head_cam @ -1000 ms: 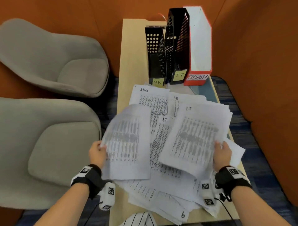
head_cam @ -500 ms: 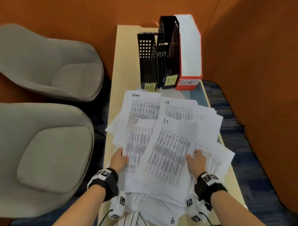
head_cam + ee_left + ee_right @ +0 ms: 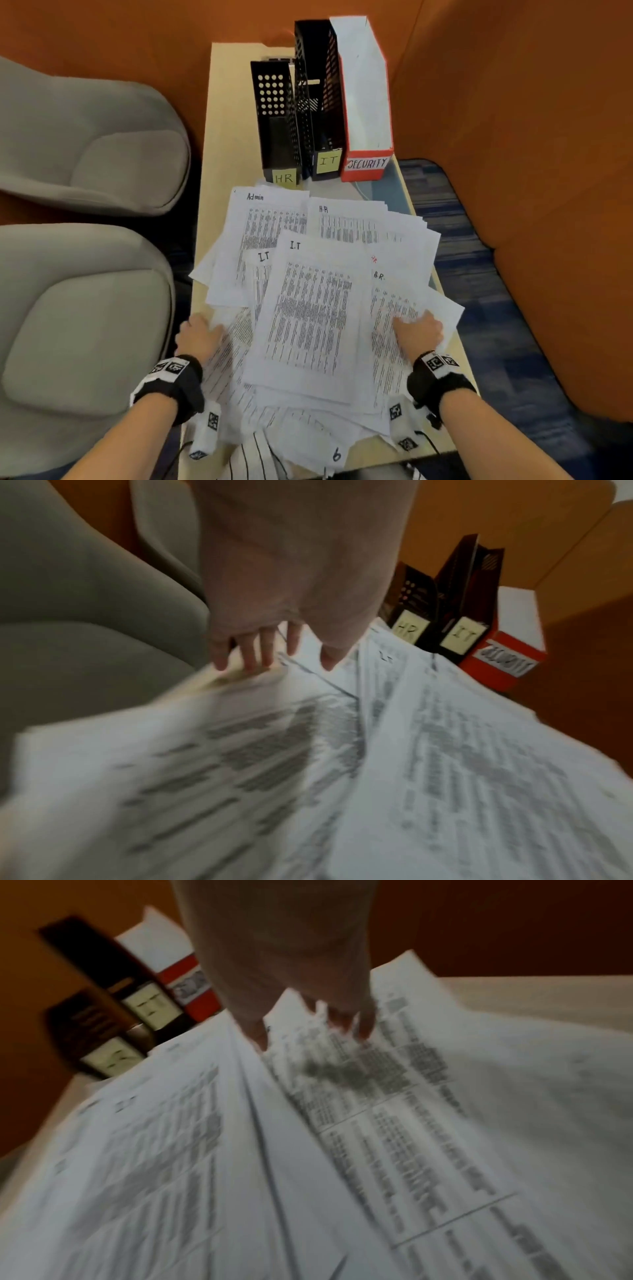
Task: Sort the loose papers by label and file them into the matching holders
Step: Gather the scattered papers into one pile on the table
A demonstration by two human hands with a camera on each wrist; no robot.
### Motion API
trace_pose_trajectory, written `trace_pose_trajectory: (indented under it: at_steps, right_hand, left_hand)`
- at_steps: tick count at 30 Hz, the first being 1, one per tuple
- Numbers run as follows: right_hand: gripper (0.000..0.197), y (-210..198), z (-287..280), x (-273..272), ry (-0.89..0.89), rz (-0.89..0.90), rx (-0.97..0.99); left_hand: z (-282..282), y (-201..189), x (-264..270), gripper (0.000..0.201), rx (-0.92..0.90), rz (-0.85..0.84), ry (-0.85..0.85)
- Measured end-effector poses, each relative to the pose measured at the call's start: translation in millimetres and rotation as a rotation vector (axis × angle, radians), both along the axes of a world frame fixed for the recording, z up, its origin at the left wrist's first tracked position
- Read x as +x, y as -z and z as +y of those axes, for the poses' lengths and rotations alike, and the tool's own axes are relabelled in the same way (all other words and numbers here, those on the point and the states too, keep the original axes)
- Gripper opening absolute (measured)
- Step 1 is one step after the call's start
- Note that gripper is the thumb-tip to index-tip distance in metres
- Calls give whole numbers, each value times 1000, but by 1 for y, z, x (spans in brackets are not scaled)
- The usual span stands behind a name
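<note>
2 grey upholstered armchairs (image 3: 85, 308) stood at the left, against an orange padded wall (image 3: 513, 102) that curved round the far and right sides. Between them ran a narrow pale wooden table (image 3: 224, 137).

A loose spread of white printed paper sheets (image 3: 342, 219) covered the near half of the table, overlapping at mixed angles. Handwritten labels read "Admin" far left, "H.R" far right, "I.T" on 2 sheets near the middle, and "H.R" again at the right. The top I.T sheet (image 3: 310, 318) lay face up in the middle of the pile, between the hands.

At the far end stood 3 upright holders, side by side and touching: a short black perforated holder with a yellow "HR" note (image 3: 274, 120) on the left, a taller black mesh holder with a yellow "IT" note (image 3: 317, 102) in the middle, and a red-and-white cardboard holder marked "SECURITY" (image 3: 366, 102) on the right.

Left hand (image 3: 197, 334): at the left edge of the pile, fingers (image 3: 251, 653) straight and slightly spread, tips on the paper edge. Right hand (image 3: 419, 330): on the right-side H.R sheet (image 3: 394, 308), thumb and fingers (image 3: 363, 1023) pointing down onto it; whether it pinched the sheet could not be told through the blur. Both wrists carried black straps with white marker tags (image 3: 171, 368).
</note>
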State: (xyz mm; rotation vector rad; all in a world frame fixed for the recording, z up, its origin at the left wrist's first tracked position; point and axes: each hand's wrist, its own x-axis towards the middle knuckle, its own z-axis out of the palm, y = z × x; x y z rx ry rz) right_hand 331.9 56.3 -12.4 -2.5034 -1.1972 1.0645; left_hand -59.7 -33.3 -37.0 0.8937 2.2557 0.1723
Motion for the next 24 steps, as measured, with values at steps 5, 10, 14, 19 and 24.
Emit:
trace_pose_trajectory:
  at_steps: [5,10,14,19,24]
  right_hand:
    - [89,22,-8,26,136,228,-62]
    - [95,37,1,6,176,506,-152]
    - [93,44,2,-4,-5,334,-323]
    - [47,50,-13,6,-61,399,-306]
    - [42,32,-19,21,-59,356,-318]
  left_hand:
    - [-46,21,-6,62,-92,-28,-41]
    - [-45,2,21,33,-103,54,-39]
    - [-44,-1,38,47,69,-267,-67]
    - [-49,-1,66,44,166,-676,-229]
    - [-45,-3,63,32,372,-837,-568]
